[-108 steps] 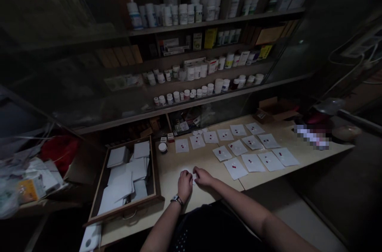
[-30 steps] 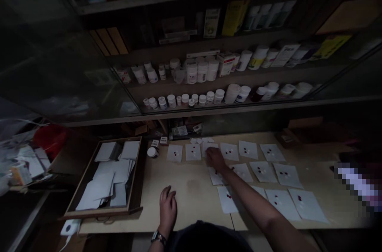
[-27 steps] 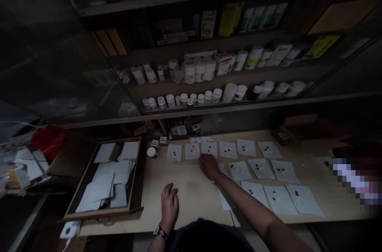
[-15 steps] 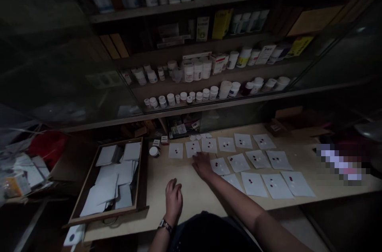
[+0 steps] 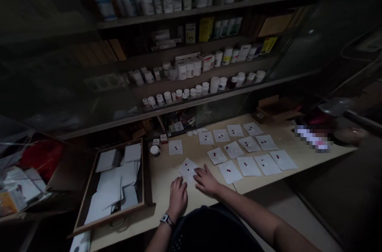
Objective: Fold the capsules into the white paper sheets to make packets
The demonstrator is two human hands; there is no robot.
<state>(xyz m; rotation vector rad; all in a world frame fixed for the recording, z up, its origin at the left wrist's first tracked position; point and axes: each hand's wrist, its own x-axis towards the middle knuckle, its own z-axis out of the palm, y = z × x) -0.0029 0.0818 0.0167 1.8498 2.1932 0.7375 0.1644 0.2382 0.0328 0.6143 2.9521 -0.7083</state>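
Note:
A white paper sheet [image 5: 188,169] with small red pills on it lies on the pale wooden counter [image 5: 161,188] between my hands. My right hand [image 5: 205,180] rests with spread fingers on the sheet's lower right corner. My left hand [image 5: 178,195] lies flat just below the sheet's left side, holding nothing, with a wristwatch [image 5: 166,220] on its wrist. Further sheets with red pills [image 5: 232,150] stand in rows to the right, and a single sheet [image 5: 175,147] lies behind my hands.
An open wooden drawer [image 5: 116,184] of white paper sheets sits left of the counter, and a small white jar [image 5: 154,150] stands near its corner. Glass-fronted shelves of medicine bottles [image 5: 179,85] rise behind. A cardboard box [image 5: 276,109] stands at the far right.
The pill sheet under my right hand has moved from the back row toward me. My right hand has drawn back with it, my left hand has moved slightly, and the view has shifted.

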